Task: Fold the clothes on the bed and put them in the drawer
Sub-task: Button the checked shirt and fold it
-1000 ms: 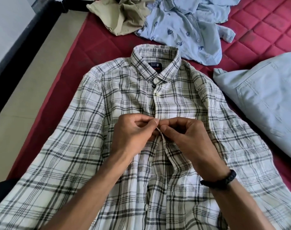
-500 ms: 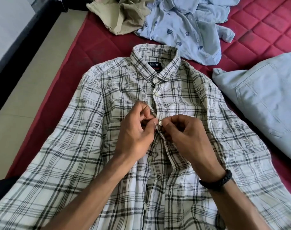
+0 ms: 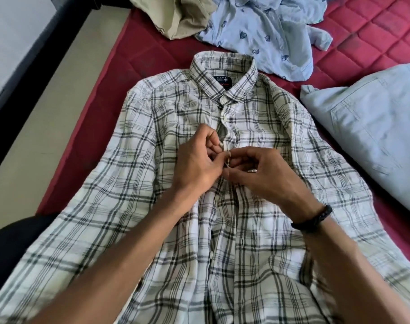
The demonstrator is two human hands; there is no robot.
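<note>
A white shirt with grey checks (image 3: 152, 174) lies face up on the red quilted bed (image 3: 367, 26), collar away from me. Its top buttons are fastened. My left hand (image 3: 197, 162) pinches the left edge of the front placket at chest height. My right hand (image 3: 262, 174), with a black band on the wrist, pinches the right edge at the same spot, fingertips meeting my left hand's. The button between them is hidden by my fingers. Lower down the shirt front hangs open.
A crumpled light blue printed shirt (image 3: 264, 36) and a beige garment (image 3: 176, 17) lie beyond the collar. Pale blue trousers (image 3: 372, 136) lie at the right. The bed's left edge borders a tiled floor (image 3: 47, 108). A dark object (image 3: 10, 244) sits at the lower left.
Both hands have stayed at the same chest button, their fingers shifting slightly on the placket. The shirt has not moved.
</note>
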